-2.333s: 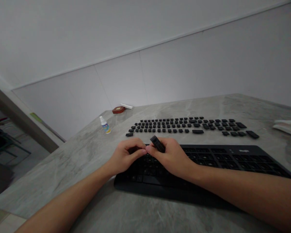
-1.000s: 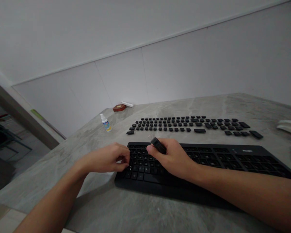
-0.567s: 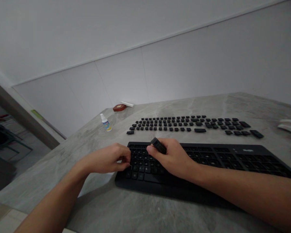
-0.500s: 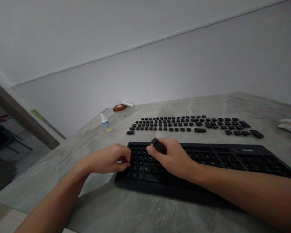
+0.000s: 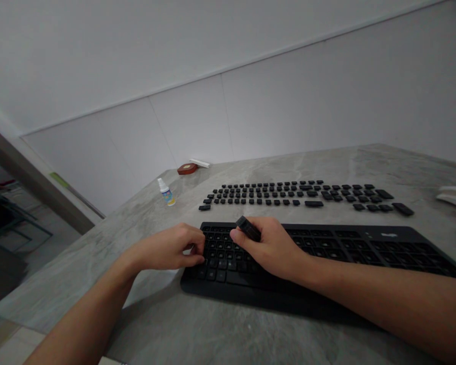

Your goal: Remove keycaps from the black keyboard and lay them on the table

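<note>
A black keyboard (image 5: pixel 365 253) lies across the near part of the grey stone table (image 5: pixel 327 162). Beyond it, several loose black keycaps (image 5: pixel 300 195) are laid out in rows in the shape of a keyboard. My right hand (image 5: pixel 273 248) rests over the keyboard's left part, closed around a small black tool (image 5: pixel 248 228) whose end sticks out past the thumb. My left hand (image 5: pixel 175 248) is at the keyboard's left edge, fingers curled and pinched down on the keys there; what they pinch is too small to make out.
A small spray bottle (image 5: pixel 166 192) stands left of the keycaps. A brown round object (image 5: pixel 186 169) and a white strip (image 5: pixel 199 162) sit at the table's far corner. White cloth or paper (image 5: pixel 454 195) lies at the right edge. The table edge drops off at left.
My left hand has moved from next to the right hand out to the keyboard's left edge and pinched down there. The right hand has kept its hold on the tool and stayed in place.
</note>
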`<act>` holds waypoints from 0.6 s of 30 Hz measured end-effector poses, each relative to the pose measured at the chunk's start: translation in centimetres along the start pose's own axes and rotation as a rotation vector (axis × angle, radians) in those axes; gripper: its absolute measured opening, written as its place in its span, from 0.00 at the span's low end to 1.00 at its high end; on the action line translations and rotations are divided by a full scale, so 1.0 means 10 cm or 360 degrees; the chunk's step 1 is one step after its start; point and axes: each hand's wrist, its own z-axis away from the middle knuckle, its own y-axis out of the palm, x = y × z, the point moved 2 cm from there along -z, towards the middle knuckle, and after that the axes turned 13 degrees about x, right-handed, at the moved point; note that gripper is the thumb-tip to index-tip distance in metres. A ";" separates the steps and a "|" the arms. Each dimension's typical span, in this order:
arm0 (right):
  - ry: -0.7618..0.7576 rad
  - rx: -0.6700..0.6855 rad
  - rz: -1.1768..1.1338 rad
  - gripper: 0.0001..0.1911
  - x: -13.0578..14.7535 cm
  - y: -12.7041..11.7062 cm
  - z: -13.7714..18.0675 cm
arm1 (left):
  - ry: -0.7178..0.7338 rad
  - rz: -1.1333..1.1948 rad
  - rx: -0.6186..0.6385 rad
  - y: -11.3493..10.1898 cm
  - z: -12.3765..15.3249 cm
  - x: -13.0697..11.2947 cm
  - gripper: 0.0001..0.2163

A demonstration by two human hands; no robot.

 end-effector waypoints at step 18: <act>0.0002 -0.0001 0.0028 0.18 0.01 -0.01 0.01 | 0.0226 0.0044 0.0072 -0.04 0.05 -0.01 0.08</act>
